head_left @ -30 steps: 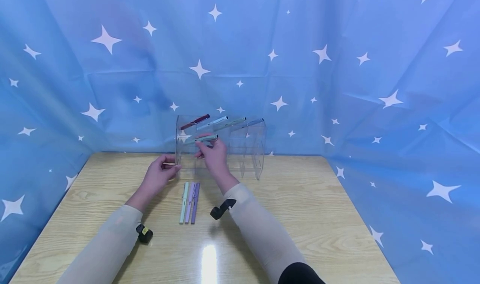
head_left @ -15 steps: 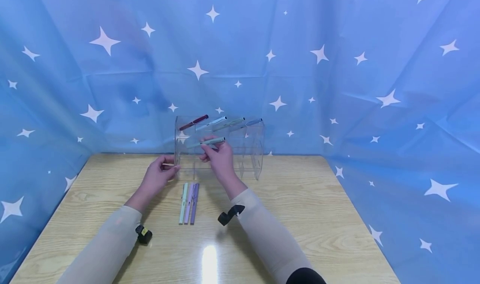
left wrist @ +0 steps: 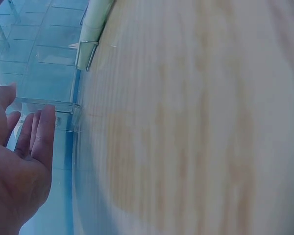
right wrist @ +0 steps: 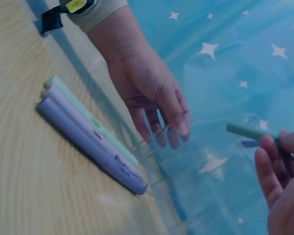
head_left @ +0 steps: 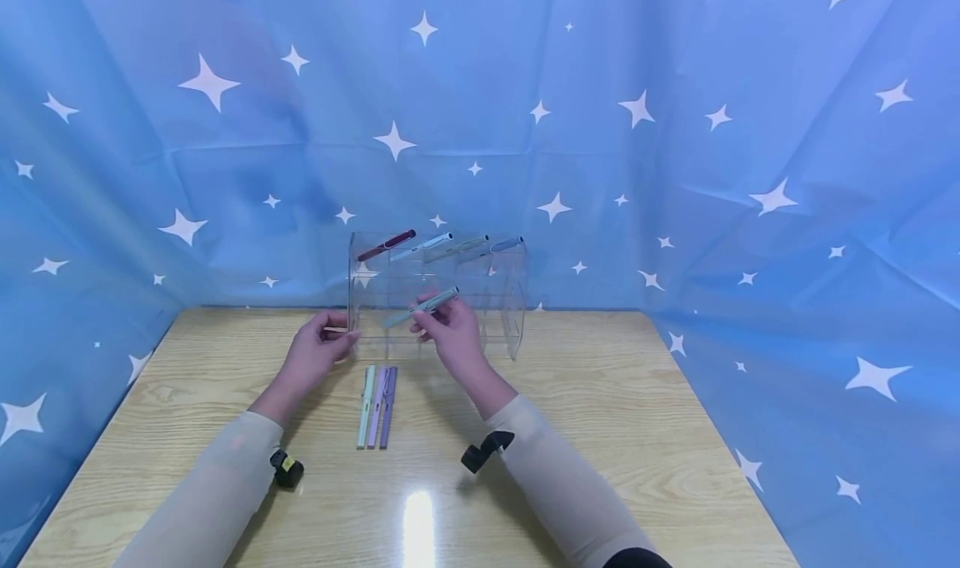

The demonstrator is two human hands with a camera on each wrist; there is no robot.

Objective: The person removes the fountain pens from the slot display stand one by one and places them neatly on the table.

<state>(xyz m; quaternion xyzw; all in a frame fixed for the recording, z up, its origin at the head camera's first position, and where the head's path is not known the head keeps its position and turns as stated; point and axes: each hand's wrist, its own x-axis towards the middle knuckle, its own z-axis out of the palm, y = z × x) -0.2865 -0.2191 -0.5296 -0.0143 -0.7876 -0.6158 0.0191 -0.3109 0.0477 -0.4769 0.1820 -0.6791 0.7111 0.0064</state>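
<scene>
My left hand (head_left: 313, 356) grips the left end of a clear acrylic pen rack (head_left: 517, 301), with the thumb at the front edge and the fingers at the side. In front of the rack's middle, my right hand (head_left: 454, 332) pinches a green pen (head_left: 444, 298), tilted with its capped end up to the right. The right wrist view shows that pen's pale green end (right wrist: 245, 131) sticking out past the fingertips. On the table, a mint pen (head_left: 366, 410), a lilac pen (head_left: 377, 414) and a purple pen (head_left: 387, 414) lie side by side.
Along the rack's top tier rest a dark red pen (head_left: 386, 245), a light blue pen (head_left: 422, 246), an olive-green pen (head_left: 459, 248) and a blue pen (head_left: 504, 245). A blue star-patterned curtain (head_left: 480, 93) hangs behind the wooden table (head_left: 615, 401).
My right hand has moved right and down, toward me, with the green pen, which now slants more steeply. The left hand stays at the rack's end.
</scene>
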